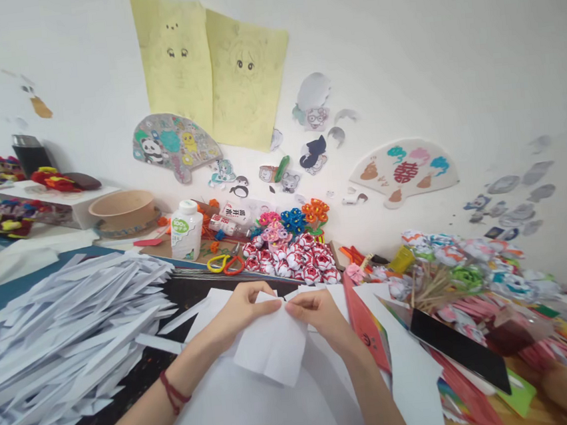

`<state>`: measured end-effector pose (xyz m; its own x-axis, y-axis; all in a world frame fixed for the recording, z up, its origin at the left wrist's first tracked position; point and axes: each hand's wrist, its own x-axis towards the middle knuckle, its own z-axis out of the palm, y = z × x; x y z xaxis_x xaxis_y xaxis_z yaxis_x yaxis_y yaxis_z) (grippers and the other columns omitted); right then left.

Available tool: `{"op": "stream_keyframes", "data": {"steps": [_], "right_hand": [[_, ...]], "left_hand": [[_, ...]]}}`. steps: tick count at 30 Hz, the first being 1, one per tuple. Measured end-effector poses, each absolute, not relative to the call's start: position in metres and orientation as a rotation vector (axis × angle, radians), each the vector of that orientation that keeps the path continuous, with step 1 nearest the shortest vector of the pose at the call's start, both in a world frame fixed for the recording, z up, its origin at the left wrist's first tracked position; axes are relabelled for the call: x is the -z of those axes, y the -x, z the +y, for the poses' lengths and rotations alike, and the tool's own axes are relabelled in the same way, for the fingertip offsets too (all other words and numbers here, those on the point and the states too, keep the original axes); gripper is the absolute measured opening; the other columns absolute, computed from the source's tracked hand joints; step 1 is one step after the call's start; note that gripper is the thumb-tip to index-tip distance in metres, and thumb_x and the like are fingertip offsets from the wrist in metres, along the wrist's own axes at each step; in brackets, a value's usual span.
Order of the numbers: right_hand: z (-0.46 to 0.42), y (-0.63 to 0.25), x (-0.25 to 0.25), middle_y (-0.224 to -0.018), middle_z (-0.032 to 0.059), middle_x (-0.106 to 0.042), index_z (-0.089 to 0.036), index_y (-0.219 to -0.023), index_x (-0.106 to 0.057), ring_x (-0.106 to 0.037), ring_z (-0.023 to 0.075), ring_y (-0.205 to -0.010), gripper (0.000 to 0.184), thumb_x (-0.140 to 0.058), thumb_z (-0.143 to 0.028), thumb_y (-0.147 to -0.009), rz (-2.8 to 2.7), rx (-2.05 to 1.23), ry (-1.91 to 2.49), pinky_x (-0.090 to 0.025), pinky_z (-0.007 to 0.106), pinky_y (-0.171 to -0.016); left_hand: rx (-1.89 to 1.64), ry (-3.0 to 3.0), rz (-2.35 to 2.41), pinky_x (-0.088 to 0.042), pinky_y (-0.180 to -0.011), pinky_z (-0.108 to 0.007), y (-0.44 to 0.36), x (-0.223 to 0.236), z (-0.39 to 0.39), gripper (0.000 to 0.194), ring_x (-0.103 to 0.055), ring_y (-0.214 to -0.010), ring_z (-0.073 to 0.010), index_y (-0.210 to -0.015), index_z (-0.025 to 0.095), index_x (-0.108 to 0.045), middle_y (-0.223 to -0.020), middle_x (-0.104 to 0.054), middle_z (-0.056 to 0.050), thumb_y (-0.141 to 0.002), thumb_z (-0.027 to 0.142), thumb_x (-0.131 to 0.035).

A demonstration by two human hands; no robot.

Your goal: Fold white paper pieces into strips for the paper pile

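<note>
A small sheet of white paper (pixel 274 347) with a crease down its middle hangs between my two hands over larger white sheets. My left hand (pixel 250 306) pinches its top edge with thumb and fingers. Close beside it, my right hand (pixel 317 309) grips the same edge between thumb and forefinger. The fingertips of both hands nearly meet at the crease. Beneath the hands lie large white paper sheets (pixel 222 409) on the dark tabletop.
A big pile of white paper strips (pixel 74 333) spreads at left. Behind stand a white bottle (pixel 186 232), scissors (pixel 226 265) and red-white paper flowers (pixel 293 260). At right lie a red packet (pixel 366 325), a black phone (pixel 460 349) and many stick-stemmed paper flowers (pixel 468 255).
</note>
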<state>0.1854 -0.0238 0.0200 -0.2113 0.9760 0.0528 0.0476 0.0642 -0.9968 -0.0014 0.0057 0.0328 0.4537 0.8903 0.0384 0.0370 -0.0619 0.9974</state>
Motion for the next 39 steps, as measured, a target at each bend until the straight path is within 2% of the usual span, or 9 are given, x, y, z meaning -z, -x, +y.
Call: {"op": "stream_keyframes", "data": {"steps": [5, 14, 39], "right_hand": [[-0.0252, -0.1855, -0.0196, -0.077, 0.0061, -0.070, -0.015, -0.078, -0.072, -0.061, 0.0183, -0.069, 0.023, -0.068, -0.037, -0.073, -1.506, -1.262, 1.119, -0.046, 0.029, -0.064], [-0.0247, -0.1880, -0.0213, -0.071, 0.0037, -0.067, -0.014, -0.074, -0.072, -0.057, 0.0141, -0.063, 0.020, -0.067, -0.034, -0.075, -1.565, -1.249, 1.096, -0.041, 0.024, -0.058], [-0.0242, -0.1786, -0.0145, -0.064, 0.0021, -0.065, -0.015, -0.070, -0.071, -0.054, 0.0130, -0.058, 0.015, -0.068, -0.029, -0.073, -1.412, -1.087, 1.004, -0.039, 0.023, -0.054]], "left_hand": [[-0.873, -1.668, 0.787, -0.037, -0.056, -0.020, 0.0012, -0.0335, 0.0051, 0.012, -0.054, -0.068, -0.0131, -0.071, 0.014, -0.066, -0.073, -0.063, -0.002, -0.073, 0.024, -0.060], [-0.839, -1.828, 0.700, -0.041, -0.071, -0.022, -0.0009, -0.0280, 0.0102, 0.010, -0.058, -0.079, -0.0163, -0.073, 0.014, -0.063, -0.076, -0.064, -0.002, -0.076, 0.022, -0.057], [-1.038, -1.844, 0.737, -0.039, -0.064, -0.021, -0.0024, -0.0334, 0.0032, 0.020, -0.055, -0.073, -0.0148, -0.076, 0.014, -0.063, -0.076, -0.064, -0.003, -0.080, 0.032, -0.056]]}}
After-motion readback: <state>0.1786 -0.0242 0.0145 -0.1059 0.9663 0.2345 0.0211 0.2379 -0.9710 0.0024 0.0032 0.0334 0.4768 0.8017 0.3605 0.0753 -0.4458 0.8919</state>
